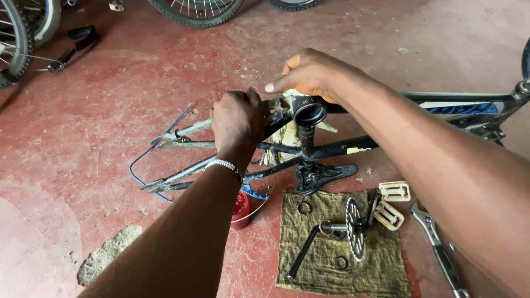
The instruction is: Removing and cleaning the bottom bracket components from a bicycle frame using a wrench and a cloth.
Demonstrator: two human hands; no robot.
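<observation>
Your left hand has its grip wrapped tight around the black bicycle frame, fingers curled over the tube just left of the open bottom bracket shell. A silver bracelet sits on that wrist. Your right hand comes in from above and behind the shell, its grip pressed down on a pale rag that it holds against the shell's far side; the fingertips point left, and the rag hangs down behind the frame tubes.

The frame lies upside down on the red floor, resting on its saddle, with the rear stays running out to the left and the main tubes off to the right. A blue cable loops on the floor beside the stays.

Just below the frame, near your left forearm, stands a small red tin. Beside it lies an olive cloth spread flat on the floor, carrying the removed crank and chainring and two loose rings. Two cream pedals lie at the cloth's upper right corner, and an adjustable wrench lies on the floor just right of it. Bicycle wheels lie along the top edge, well apart from your hands. A rough patch of cement marks the floor at lower left.
</observation>
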